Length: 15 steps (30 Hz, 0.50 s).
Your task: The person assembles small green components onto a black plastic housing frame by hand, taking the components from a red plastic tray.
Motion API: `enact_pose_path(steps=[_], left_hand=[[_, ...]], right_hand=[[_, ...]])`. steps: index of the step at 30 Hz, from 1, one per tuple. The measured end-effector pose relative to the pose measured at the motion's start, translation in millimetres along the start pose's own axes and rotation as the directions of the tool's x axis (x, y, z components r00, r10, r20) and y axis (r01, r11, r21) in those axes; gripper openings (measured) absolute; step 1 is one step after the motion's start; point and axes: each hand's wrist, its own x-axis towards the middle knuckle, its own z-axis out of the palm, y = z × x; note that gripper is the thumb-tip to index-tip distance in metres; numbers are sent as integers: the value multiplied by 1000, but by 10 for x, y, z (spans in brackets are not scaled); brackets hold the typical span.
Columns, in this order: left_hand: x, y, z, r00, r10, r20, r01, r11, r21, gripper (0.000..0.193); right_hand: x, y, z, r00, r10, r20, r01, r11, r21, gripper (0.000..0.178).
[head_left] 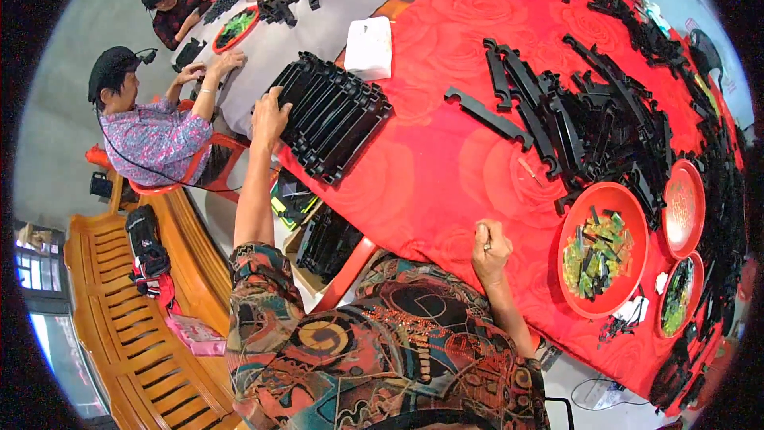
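A neat row of long black plastic strips (330, 119) with notched ends stands side by side at the table's left edge. My left hand (270, 118) is at the left end of this row, its fingers curled onto the outermost strips. Over the red cloth near the table's front edge, my right hand (491, 251) is closed with fingertips pressed together; whatever it may hold is hidden. Farther right lies a loose heap of similar black strips (557, 123). Beside that heap, a red bowl (567, 227) holds small green, yellow and black pieces.
A white tissue pack (368, 48) sits behind the row. Two smaller red dishes (684, 207) stand at the right, near more black parts along the rim. Two co-workers sit at the left; the nearer person (151, 131) works at a grey-covered table (334, 8). A wooden bench (119, 295) is at lower left.
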Motion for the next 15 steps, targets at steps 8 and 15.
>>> enact_pose_path(steps=[8, 15], left_hand=[[614, 964, 30, 974, 131, -186, -135, 991, -6, 56], [1264, 1685, 700, 983, -42, 178, 40, 999, 16, 89]], right_hand=[[-2, 19, -19, 999, -39, 12, 39, 998, -43, 3], [28, -16, 5, 996, -87, 22, 88, 995, -44, 4]])
